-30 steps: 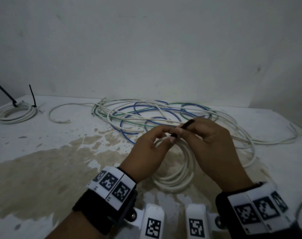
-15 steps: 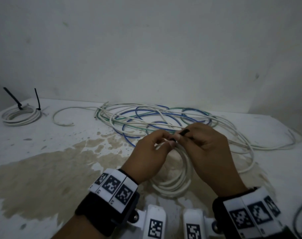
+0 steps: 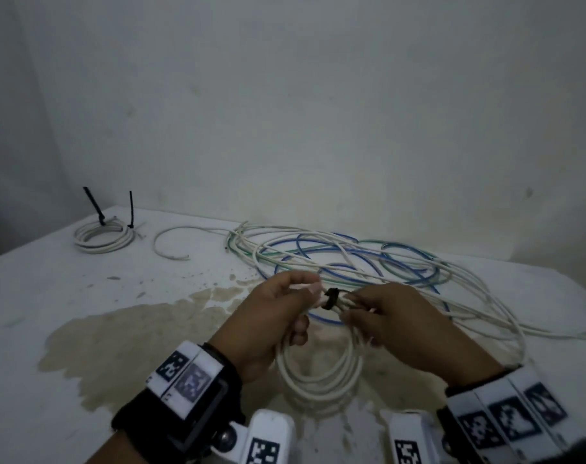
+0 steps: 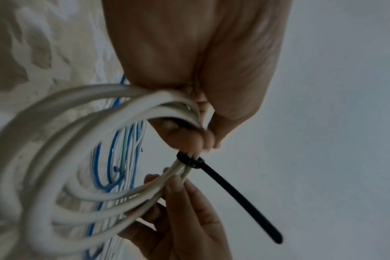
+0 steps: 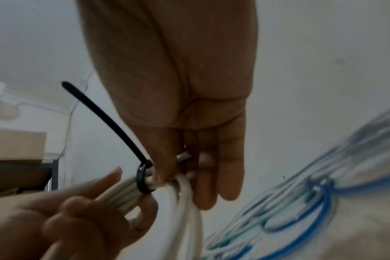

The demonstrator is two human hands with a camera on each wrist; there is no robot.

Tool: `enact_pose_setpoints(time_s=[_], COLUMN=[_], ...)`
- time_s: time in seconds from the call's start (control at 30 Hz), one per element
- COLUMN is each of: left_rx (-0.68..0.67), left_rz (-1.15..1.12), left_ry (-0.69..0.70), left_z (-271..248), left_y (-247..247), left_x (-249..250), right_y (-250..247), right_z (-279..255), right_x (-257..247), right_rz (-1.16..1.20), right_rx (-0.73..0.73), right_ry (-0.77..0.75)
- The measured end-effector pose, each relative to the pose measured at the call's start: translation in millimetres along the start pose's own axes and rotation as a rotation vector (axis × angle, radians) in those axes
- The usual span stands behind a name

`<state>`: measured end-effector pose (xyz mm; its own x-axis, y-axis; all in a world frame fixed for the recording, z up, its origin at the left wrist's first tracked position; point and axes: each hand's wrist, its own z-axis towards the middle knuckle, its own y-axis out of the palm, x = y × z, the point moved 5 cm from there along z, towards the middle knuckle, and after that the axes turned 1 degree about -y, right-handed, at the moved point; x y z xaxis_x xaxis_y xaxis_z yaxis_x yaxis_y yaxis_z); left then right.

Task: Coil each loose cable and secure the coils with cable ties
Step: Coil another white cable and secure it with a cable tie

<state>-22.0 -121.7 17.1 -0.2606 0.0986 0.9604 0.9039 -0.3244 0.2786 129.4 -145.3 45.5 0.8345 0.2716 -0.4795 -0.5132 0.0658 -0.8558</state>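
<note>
A white cable coil (image 3: pixel 320 380) hangs between my hands above the table. A black cable tie (image 3: pixel 330 298) is cinched round its top strands. My left hand (image 3: pixel 313 291) pinches the strands just left of the tie, and my right hand (image 3: pixel 350 306) grips them just right of it. In the left wrist view the cable tie (image 4: pixel 190 161) sits tight on the coil (image 4: pixel 56 158), its long tail sticking out free. In the right wrist view the cable tie (image 5: pixel 142 180) lies beside my right fingers (image 5: pixel 211 176), which curl round the white strands.
A tied white coil (image 3: pixel 102 236) with two upright black tie tails lies at the far left. A tangle of white, blue and green loose cables (image 3: pixel 352 259) spreads behind my hands. A short white cable (image 3: pixel 171 244) curves between them. A brown stain (image 3: pixel 134 343) marks the table.
The tie's loop has closed tight round the coil. My right hand has let go of the tie's tail and now holds the strands. The coil has lifted off the table.
</note>
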Motion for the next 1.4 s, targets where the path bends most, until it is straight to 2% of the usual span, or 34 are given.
enact_pose_setpoints(time_s=[0.1, 0.23, 0.37, 0.43, 0.6, 0.73, 0.93, 1.1, 1.23, 1.3, 1.4], left_rx=[0.071, 0.135, 0.214, 0.22, 0.212, 0.248, 0.404, 0.476, 0.542, 0.529, 0.492], left_rz=[-0.15, -0.071, -0.215, -0.207, -0.197, -0.267, -0.187, -0.006, -0.049, -0.012, 0.089], left_ry=[-0.004, -0.033, -0.088, -0.086, -0.035, -0.033, 0.02, -0.065, 0.038, -0.021, -0.085], left_z=[-7, -18, -20, -22, -28, -33, -33, -34, -30, -28, -24], left_y=[-22, -49, -79, -97, -129, -155, -198, -238, -269, -282, -304], left_x=[5, -2, 1, 6, 18, 23, 42, 44, 51, 55, 65], right_y=[10, 31, 50, 53, 72, 93, 129, 151, 172, 179, 176], right_z=[8, 20, 31, 34, 43, 53, 83, 119, 149, 163, 187], right_x=[-5, -15, -36, -42, -72, -97, -124, -140, -159, -168, -181], right_rz=[0.361, 0.774, 0.866, 0.894, 1.108, 1.073, 1.043, 1.082, 1.098, 1.06, 0.912], right_rx=[0.055, 0.14, -0.005, -0.06, -0.208, -0.239, -0.064, 0.104, 0.063, 0.028, -0.079], right_ry=[0.11, 0.295, 0.345, 0.355, 0.28, 0.23, 0.213, 0.217, 0.205, 0.193, 0.093])
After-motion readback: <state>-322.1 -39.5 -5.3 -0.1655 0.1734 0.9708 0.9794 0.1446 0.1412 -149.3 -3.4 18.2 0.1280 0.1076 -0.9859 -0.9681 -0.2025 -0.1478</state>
